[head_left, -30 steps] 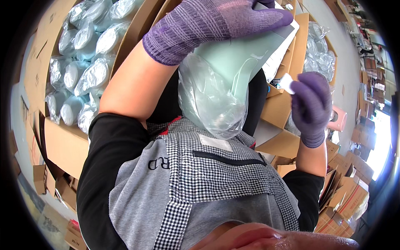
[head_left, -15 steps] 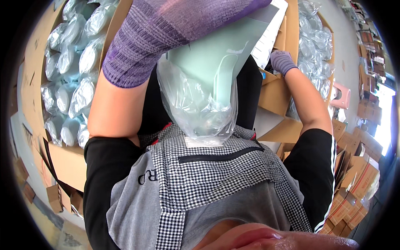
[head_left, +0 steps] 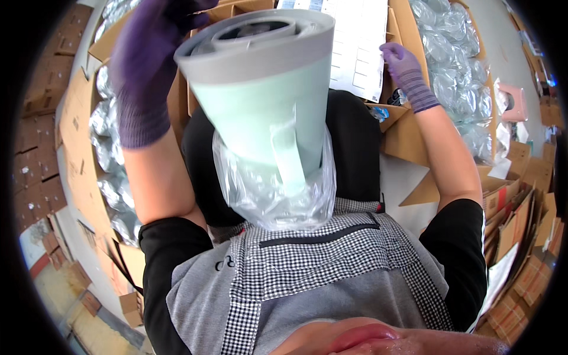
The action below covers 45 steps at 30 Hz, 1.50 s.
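Observation:
A pale green, tapered jug-like vessel (head_left: 236,112) with a side handle and a grey rim stands over my lap. A clear plastic bag (head_left: 278,207) is gathered around its lower part. My left hand (head_left: 154,53), in a purple knit glove, is raised beside the rim at upper left, apart from the vessel. Motion smears it, and its fingers cannot be read. At the right, my gloved right hand (head_left: 403,66) has its fingertips closed at the edge of a white printed sheet (head_left: 358,50), which lies over a divided carton (head_left: 408,29).
Cartons of plastic-wrapped items stand on both sides, the left carton (head_left: 80,130) and the right wrapped items (head_left: 452,65). A pink object (head_left: 513,102) lies beyond the right one. Flattened cardboard (head_left: 509,236) is stacked at lower right.
My left hand has moved off the vessel toward the left. The vessel now stands with its grey rim and top opening showing. My right hand has shifted up to the sheet's edge.

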Motion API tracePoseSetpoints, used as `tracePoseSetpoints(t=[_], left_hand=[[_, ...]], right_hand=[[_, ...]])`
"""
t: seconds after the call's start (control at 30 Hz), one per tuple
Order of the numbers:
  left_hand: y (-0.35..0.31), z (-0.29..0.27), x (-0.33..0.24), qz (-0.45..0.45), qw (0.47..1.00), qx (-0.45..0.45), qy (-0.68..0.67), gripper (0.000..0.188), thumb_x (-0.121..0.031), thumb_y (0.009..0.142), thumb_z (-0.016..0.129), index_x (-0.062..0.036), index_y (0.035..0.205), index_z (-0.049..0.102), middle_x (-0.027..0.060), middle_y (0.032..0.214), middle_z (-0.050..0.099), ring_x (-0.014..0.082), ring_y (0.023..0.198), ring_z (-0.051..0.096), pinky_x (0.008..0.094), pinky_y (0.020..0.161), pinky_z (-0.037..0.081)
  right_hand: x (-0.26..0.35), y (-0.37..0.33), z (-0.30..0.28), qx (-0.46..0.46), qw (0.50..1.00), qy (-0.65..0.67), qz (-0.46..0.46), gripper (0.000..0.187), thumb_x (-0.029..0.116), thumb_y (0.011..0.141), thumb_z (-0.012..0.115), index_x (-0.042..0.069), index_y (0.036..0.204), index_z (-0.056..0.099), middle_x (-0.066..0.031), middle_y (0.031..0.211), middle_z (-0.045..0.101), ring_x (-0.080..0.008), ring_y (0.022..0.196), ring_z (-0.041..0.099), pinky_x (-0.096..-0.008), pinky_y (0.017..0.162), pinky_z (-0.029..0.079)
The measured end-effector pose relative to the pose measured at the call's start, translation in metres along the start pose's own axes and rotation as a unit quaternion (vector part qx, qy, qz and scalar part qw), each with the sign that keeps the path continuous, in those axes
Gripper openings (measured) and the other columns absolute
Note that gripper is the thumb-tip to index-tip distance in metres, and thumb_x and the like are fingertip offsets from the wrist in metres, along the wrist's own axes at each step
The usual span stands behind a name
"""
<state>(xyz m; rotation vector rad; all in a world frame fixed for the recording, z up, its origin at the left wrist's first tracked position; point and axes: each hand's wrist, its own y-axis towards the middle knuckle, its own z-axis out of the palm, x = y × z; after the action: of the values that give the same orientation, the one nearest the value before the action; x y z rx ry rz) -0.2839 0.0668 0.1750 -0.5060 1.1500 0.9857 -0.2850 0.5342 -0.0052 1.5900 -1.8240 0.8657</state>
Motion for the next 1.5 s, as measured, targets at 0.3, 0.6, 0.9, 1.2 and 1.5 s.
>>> tracePoseSetpoints(t=[0.3, 0.6, 0.9, 1.2, 1.5], left_hand=[[0.099, 0.022, 0.172, -0.314, 0.920, -0.095, 0.214, 0.046, -0.023, 0.098, 0.066, 0.0043, 0.134, 0.056, 0.0187, 0.119, 0.069, 0.0257, 0.105, 0.070, 0.0355, 0.091, 0.058], [0.101, 0.019, 0.187, -0.460, 0.881, -0.111, 0.017, 0.047, -0.014, 0.096, 0.066, 0.0053, 0.137, 0.055, 0.0202, 0.121, 0.070, 0.0294, 0.107, 0.072, 0.0419, 0.094, 0.060], [0.088, 0.040, 0.183, -0.353, 0.931, -0.093, 0.007, 0.044, -0.011, 0.093, 0.065, 0.0060, 0.133, 0.057, 0.0201, 0.122, 0.069, 0.0287, 0.110, 0.070, 0.0409, 0.100, 0.056], [0.081, 0.040, 0.176, -0.296, 0.948, -0.110, 0.038, 0.035, -0.017, 0.095, 0.064, 0.0033, 0.123, 0.060, 0.0199, 0.122, 0.069, 0.0289, 0.113, 0.068, 0.0411, 0.102, 0.053], [0.080, 0.034, 0.172, -0.242, 0.959, -0.124, 0.081, 0.028, -0.022, 0.096, 0.062, 0.0006, 0.112, 0.064, 0.0197, 0.121, 0.069, 0.0290, 0.116, 0.066, 0.0412, 0.105, 0.049]], right_hand=[[0.026, 0.003, 0.097, -0.020, 0.987, 0.031, -0.154, 0.021, 0.017, 0.099, 0.063, 0.008, 0.118, 0.069, -0.0071, 0.095, 0.064, -0.0180, 0.080, 0.061, -0.0303, 0.078, 0.053], [0.017, -0.006, 0.109, -0.055, 0.973, 0.143, -0.171, 0.023, 0.011, 0.096, 0.066, 0.006, 0.118, 0.068, -0.0071, 0.096, 0.061, -0.0142, 0.078, 0.060, -0.0304, 0.073, 0.051], [0.064, 0.010, 0.089, 0.001, 0.980, 0.006, -0.200, 0.030, 0.027, 0.087, 0.078, 0.006, 0.108, 0.071, -0.0095, 0.101, 0.066, -0.0258, 0.091, 0.068, -0.0358, 0.084, 0.056], [0.067, 0.020, 0.092, 0.035, 0.978, 0.004, -0.207, 0.024, 0.021, 0.086, 0.077, 0.001, 0.099, 0.072, -0.0066, 0.088, 0.064, -0.0200, 0.079, 0.063, -0.0328, 0.075, 0.053], [0.067, 0.034, 0.077, 0.129, 0.987, 0.094, -0.031, 0.025, 0.023, 0.092, 0.074, 0.002, 0.106, 0.074, -0.0043, 0.087, 0.072, -0.0107, 0.078, 0.062, -0.0278, 0.074, 0.053]])
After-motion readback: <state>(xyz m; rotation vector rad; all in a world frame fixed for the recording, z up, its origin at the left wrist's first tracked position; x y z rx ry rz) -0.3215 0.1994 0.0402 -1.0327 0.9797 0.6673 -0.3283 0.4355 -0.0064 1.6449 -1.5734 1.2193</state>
